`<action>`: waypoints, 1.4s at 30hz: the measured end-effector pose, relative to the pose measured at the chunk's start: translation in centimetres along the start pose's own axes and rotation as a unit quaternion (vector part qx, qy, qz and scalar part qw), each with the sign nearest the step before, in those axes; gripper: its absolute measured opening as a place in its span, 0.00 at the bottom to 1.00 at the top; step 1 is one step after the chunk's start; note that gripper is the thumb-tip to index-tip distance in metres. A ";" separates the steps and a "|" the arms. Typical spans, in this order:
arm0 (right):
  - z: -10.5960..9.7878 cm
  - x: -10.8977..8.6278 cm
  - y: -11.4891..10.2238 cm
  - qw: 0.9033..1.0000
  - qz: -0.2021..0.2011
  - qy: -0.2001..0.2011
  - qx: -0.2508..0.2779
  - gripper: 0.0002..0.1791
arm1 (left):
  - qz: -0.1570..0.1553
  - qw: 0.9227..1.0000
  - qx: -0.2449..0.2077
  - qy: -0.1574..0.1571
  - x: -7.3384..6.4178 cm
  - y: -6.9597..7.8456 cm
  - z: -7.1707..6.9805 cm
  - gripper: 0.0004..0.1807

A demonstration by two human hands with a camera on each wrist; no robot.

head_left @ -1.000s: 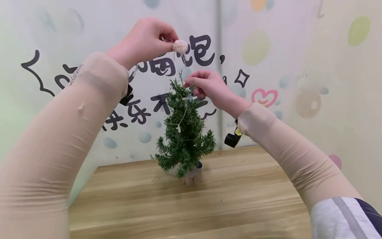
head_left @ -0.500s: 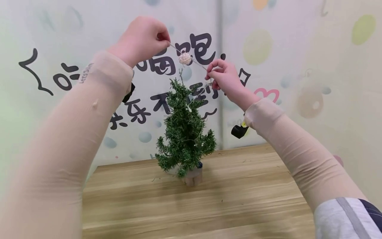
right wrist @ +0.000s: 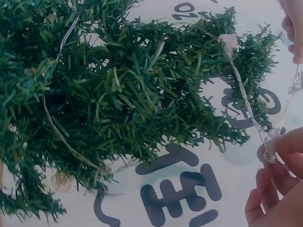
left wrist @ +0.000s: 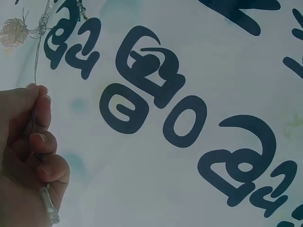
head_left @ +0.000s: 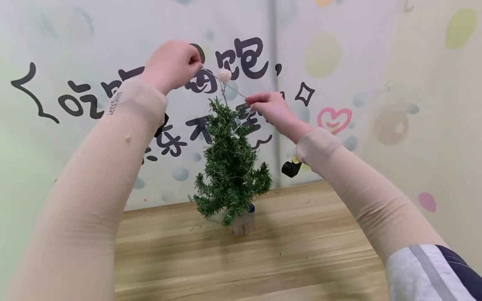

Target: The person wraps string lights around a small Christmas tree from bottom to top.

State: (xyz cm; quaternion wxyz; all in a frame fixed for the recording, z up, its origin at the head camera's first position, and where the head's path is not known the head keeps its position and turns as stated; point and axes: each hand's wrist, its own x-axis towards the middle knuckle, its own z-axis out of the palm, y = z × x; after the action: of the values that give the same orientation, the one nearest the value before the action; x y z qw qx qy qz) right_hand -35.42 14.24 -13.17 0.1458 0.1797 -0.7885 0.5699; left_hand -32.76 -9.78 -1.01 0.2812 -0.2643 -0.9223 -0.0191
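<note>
A string of lights on thin wire [right wrist: 246, 101] runs from the small green Christmas tree [head_left: 231, 163] up to both hands. My left hand [head_left: 171, 65], up and left of the treetop, pinches the wire; a clear bulb [left wrist: 49, 205] hangs below its curled fingers in the left wrist view. To the right of the top, my right hand [head_left: 273, 109] pinches the wire between thumb and fingers. Between the hands a pale woven ball [head_left: 224, 75] sits on the wire, right by the bare tip of the tree. Whether ball and tip touch I cannot tell.
The tree stands on a round wooden base [head_left: 242, 225] on a wood-grain table [head_left: 188, 259]. Behind it rises a pale wall [head_left: 361, 54] with dark lettering and coloured spots. More wire loops around the branches.
The left hand slid from the ball onto the wire, then came down and left. The right hand went right with the wire, then back left and lower. The ball now hangs at the treetop.
</note>
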 end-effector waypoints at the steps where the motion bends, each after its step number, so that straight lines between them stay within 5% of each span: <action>1: 0.2 0.0 0.0 1.000 0.004 -0.006 0.005 0.20 | -0.004 1.000 0.003 -0.002 -0.1 -0.2 0.0 0.15; 7: 1.3 0.3 0.1 0.998 0.032 -0.030 0.054 0.21 | -0.021 0.999 0.009 -0.024 -0.9 -1.9 0.0 0.15; 17: 2.8 0.4 0.6 0.985 0.115 -0.054 0.112 0.09 | -0.035 0.992 -0.005 -0.120 -4.2 -3.9 2.0 0.16; 23: 3.1 0.1 0.9 0.989 0.103 -0.063 0.090 0.13 | 0.012 0.989 0.030 -0.145 -7.3 -2.0 2.8 0.15; 28: 3.1 -0.2 0.9 0.991 0.085 -0.067 0.077 0.11 | 0.056 0.989 0.027 -0.132 -8.9 0.4 2.9 0.16; 36: 2.1 -1.3 0.6 0.994 0.076 -0.074 0.022 0.17 | 0.089 0.990 -0.014 -0.108 -8.9 2.9 2.3 0.15; 42: 1.8 -2.2 0.6 0.993 0.070 -0.092 0.011 0.19 | 0.077 0.994 -0.023 -0.077 -8.6 3.2 1.9 0.14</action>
State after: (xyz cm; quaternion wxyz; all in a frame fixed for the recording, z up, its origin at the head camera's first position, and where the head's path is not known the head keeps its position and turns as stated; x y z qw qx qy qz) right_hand -33.82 13.00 -15.20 0.0307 0.1775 -0.8028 0.5684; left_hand -26.11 -10.79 -7.49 0.2041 -0.3419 -0.9173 0.0022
